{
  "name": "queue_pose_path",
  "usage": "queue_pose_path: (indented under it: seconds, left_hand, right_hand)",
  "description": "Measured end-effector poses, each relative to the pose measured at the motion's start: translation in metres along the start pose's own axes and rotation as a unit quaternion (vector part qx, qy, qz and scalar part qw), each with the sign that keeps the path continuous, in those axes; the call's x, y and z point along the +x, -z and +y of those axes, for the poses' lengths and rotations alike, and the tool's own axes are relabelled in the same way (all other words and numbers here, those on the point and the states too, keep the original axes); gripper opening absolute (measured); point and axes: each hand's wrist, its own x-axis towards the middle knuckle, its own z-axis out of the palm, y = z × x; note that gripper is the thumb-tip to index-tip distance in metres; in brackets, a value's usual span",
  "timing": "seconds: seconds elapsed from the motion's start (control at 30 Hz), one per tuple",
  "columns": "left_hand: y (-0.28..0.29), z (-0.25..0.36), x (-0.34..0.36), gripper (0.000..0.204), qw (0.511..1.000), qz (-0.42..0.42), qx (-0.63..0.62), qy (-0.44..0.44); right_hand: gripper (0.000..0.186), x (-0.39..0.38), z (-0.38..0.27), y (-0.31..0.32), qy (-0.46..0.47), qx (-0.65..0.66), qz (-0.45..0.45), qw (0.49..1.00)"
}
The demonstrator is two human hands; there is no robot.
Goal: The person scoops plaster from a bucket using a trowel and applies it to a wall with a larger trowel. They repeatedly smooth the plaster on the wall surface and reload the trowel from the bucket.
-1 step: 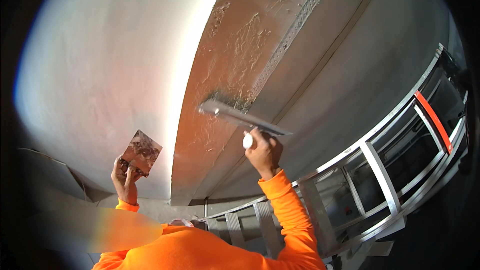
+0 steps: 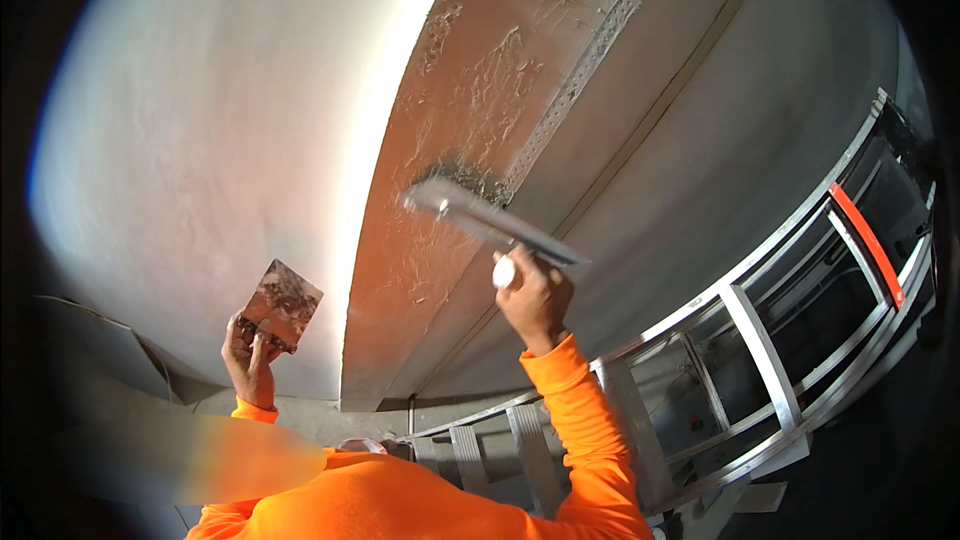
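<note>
My right hand (image 2: 538, 302) is closed around the pale handle of a long finishing trowel (image 2: 490, 224). The trowel's blade lies slantwise across an orange-brown band (image 2: 430, 240) on the curved surface above me. Along the blade's upper edge is a dark, wet-looking patch of compound (image 2: 465, 178). Further up, the band carries rough ridges and smears. To the left, my left hand (image 2: 250, 348) grips a square flat plate (image 2: 285, 302) by its lower corner. The plate is reddish and smeared with dark residue, and it stands apart from the surface.
A perforated metal strip (image 2: 590, 65) runs along the band's right side. Beyond it is a narrow groove (image 2: 665, 90) in the grey surface. A brightly lit white panel (image 2: 230, 140) curves at left. Metal ladder-like framing (image 2: 765, 355) with a red-orange piece (image 2: 868, 245) stands at right.
My right hand and the trowel have shifted slightly to the right, with the blade a little higher on the band. My left hand and the square plate have barely moved.
</note>
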Motion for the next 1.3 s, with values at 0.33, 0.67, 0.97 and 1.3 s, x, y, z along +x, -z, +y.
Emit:
queue_pose_path:
  seconds: [0.33,0.67,0.97,1.3]
  left_hand:
    - [0.019,-0.005,0.007,0.034,0.999,0.04,0.016,0.003]
    - [0.026,-0.001,0.013,0.035,0.999,0.032,0.014,-0.009]
    - [0.015,0.001,0.01,0.028,0.993,0.094,0.071,-0.001]
    - [0.012,0.001,0.007,0.029,0.988,0.116,0.099,-0.009]
  right_hand:
    - [0.026,-0.008,-0.037,0.004,0.04,0.052,-0.077,0.995]
    - [0.023,0.06,-0.038,0.032,0.005,0.127,-0.061,0.99]
    - [0.017,0.001,0.003,-0.008,0.003,0.153,-0.405,0.901]
    - [0.009,-0.091,0.006,-0.045,-0.033,0.179,-0.355,0.917]
